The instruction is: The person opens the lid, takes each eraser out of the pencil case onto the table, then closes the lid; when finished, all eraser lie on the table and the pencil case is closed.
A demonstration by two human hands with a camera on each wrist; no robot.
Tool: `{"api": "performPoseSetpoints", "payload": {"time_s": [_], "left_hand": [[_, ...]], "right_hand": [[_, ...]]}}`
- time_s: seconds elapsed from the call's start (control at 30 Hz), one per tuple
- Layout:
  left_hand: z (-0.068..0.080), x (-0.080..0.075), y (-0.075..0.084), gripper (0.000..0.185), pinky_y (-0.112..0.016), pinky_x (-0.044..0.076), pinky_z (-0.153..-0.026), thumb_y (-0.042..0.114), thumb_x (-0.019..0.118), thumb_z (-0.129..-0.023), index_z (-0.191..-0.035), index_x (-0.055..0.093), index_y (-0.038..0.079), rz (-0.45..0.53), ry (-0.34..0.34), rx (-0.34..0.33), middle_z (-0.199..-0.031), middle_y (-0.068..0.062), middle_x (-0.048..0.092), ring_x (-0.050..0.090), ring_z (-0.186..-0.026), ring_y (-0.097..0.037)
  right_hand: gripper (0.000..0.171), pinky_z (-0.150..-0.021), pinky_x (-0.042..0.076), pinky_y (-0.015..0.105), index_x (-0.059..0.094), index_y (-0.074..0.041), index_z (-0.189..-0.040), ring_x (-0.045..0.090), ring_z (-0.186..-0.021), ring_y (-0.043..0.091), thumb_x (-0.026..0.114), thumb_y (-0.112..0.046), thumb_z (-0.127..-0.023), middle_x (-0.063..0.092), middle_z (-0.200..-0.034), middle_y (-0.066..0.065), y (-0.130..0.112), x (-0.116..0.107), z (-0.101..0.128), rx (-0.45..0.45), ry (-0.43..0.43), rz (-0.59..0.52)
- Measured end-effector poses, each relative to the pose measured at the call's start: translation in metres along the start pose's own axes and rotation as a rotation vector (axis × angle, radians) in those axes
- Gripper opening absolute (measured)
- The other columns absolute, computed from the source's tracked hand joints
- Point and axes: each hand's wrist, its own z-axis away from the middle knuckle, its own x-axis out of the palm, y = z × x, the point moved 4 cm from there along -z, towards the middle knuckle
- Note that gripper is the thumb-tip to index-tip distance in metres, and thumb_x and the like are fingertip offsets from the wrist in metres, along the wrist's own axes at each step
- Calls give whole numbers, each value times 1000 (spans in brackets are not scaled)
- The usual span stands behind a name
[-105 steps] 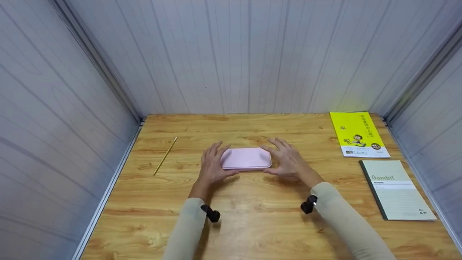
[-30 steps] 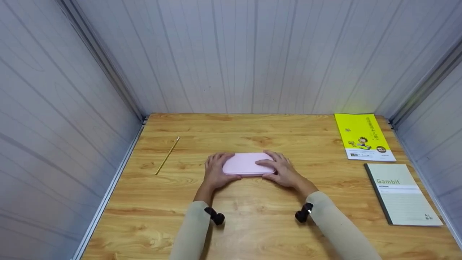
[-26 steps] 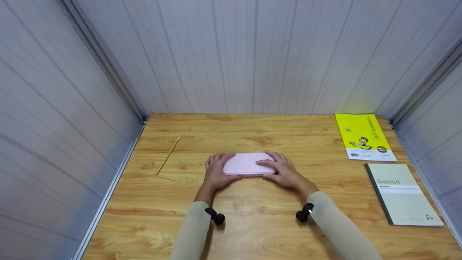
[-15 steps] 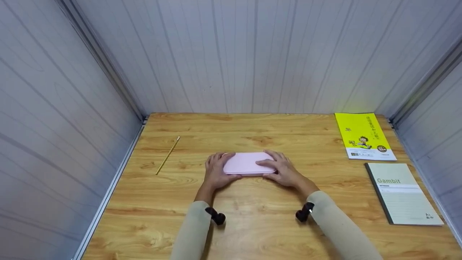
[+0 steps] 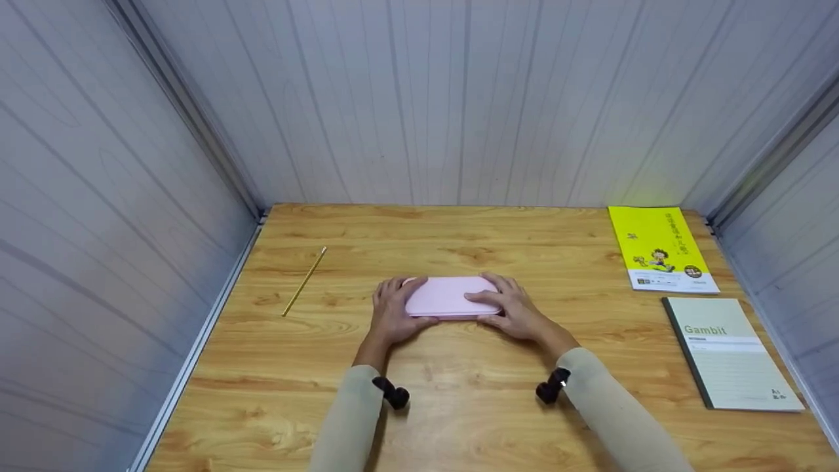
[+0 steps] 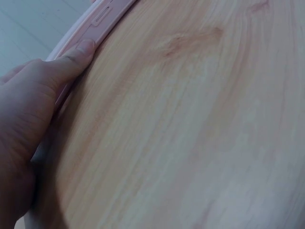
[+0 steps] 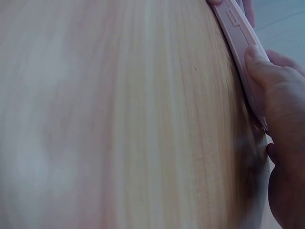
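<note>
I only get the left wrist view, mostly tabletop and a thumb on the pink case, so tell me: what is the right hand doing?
Observer: The right hand grips the right end of the case, thumb on its front edge.
Operator: Is the case lifted?
Observer: No, in the head view it looks flat on the table.
Operator: Anything lying nearby?
Observer: A pencil lies to the left, apart from both hands.
</note>
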Motion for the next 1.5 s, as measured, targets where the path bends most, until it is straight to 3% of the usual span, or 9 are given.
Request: {"api": "performPoseSetpoints", "payload": {"time_s": [0.3,0.53,0.7,1.1,1.33,1.5], "left_hand": [[0,1,1,88,-73,26,-131,47,101,-77,-155,68,21,3,0,4,-152,-20,65,54,-145,-44],[0,-1,-3,89,-74,25,-130,46,101,-77,-156,67,22,27,-4,-4,-154,-19,64,53,-146,-44],[1,-3,-5,89,-73,25,-131,46,104,-74,-153,69,21,46,6,-21,-150,-18,67,55,-144,-43],[0,-1,-5,98,-72,24,-133,41,105,-73,-157,64,14,117,17,-21,-160,-16,66,53,-151,-44],[1,-1,-9,98,-72,27,-131,36,104,-71,-157,63,12,152,33,0,-163,-13,65,57,-143,-42],[1,-2,-9,99,-70,26,-130,34,104,-71,-158,62,14,183,34,-10,-162,-13,67,56,-137,-41]], "right_hand": [[46,-127,27,83,74,-26,-151,36,-162,55,79,-29,-105,36,-181,27,1,-2,0,23,-21,-10],[45,-130,27,82,73,-22,-152,33,-163,58,76,-26,-107,38,-179,31,-1,-7,-3,25,-27,-90],[47,-131,25,82,70,-23,-155,31,-165,57,75,-29,-108,35,-180,29,-4,-5,-3,24,-56,-61],[41,-129,20,87,69,-22,-151,26,-167,59,70,-25,-111,32,-180,32,-10,-9,-2,10,-91,-52],[40,-131,17,87,66,-26,-154,18,-172,57,61,-25,-114,25,-186,27,-12,-12,0,82,-150,-70],[38,-133,15,85,67,-21,-153,19,-172,58,58,-23,-116,28,-184,29,-15,-16,-1,83,-128,-108]]}}
